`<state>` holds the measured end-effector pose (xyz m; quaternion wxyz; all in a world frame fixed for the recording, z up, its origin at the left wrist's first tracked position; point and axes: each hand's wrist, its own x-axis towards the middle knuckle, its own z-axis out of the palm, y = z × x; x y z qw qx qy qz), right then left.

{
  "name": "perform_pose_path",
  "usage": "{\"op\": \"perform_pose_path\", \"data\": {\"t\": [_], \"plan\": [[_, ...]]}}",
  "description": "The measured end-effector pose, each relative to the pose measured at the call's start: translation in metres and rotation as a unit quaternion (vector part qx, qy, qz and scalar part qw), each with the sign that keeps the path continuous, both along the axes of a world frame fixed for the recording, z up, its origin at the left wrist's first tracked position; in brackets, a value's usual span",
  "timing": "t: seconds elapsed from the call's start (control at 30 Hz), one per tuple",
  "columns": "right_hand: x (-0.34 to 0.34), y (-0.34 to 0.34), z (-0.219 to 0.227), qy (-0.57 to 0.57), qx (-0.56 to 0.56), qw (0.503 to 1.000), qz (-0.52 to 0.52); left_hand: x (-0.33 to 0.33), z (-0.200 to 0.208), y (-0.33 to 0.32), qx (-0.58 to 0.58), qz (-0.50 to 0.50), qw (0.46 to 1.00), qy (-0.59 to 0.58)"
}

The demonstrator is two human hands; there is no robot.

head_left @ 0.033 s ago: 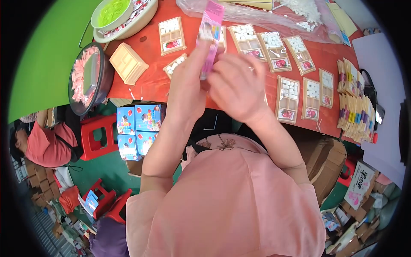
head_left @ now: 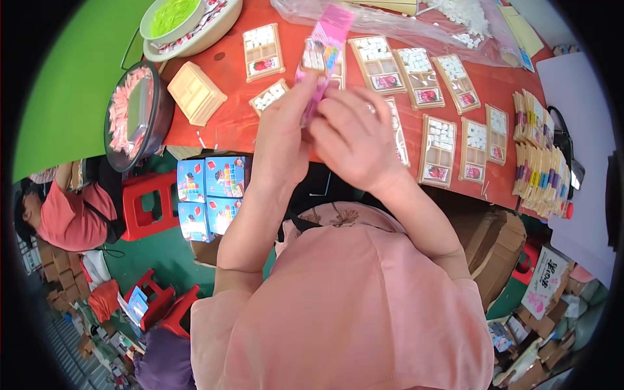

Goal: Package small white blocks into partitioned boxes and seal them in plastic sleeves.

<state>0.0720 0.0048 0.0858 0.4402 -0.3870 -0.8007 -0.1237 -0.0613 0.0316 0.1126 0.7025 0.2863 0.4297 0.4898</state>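
My left hand grips a narrow pink printed packet, held tilted over the near side of the red table. My right hand is closed at the packet's near end, its fingers bent against it and the thumb mostly hidden. Beyond and beside my hands lie several beige compartment trays, among them a left one and a right one. White pieces fill one end of these trays, and most show a red picture card at the other. My hands partly cover the trays in the middle.
Stacked empty beige trays sit left, by a dark basin of pink packets. A green-filled bowl stands far left. White pieces are heaped far right, packed bundles at the right edge. Blue boxes stand below the table.
The pink packet has tilted further, its far end swinging right. My right hand has shifted slightly left and its fingers have come in against the packet's near end.
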Motion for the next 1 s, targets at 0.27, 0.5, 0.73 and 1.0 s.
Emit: {"op": "perform_pose_path", "data": {"t": [0.27,0.5,0.73,1.0], "plan": [[0.032,0.013,-0.003,0.267,-0.248,0.931,0.029,-0.066,-0.024,-0.021,-0.039,-0.21,0.976,0.043],[0.036,0.017,-0.009,0.378,-0.585,0.702,0.147,-0.088,-0.04,-0.024,-0.065,-0.269,0.96,0.028],[0.014,0.004,-0.032,0.397,-0.585,0.7,0.1,-0.118,-0.069,-0.045,-0.104,-0.185,0.976,0.05],[0.003,-0.006,-0.042,0.407,-0.551,0.727,0.048,-0.134,-0.081,-0.053,-0.085,-0.061,0.994,0.043]]}}
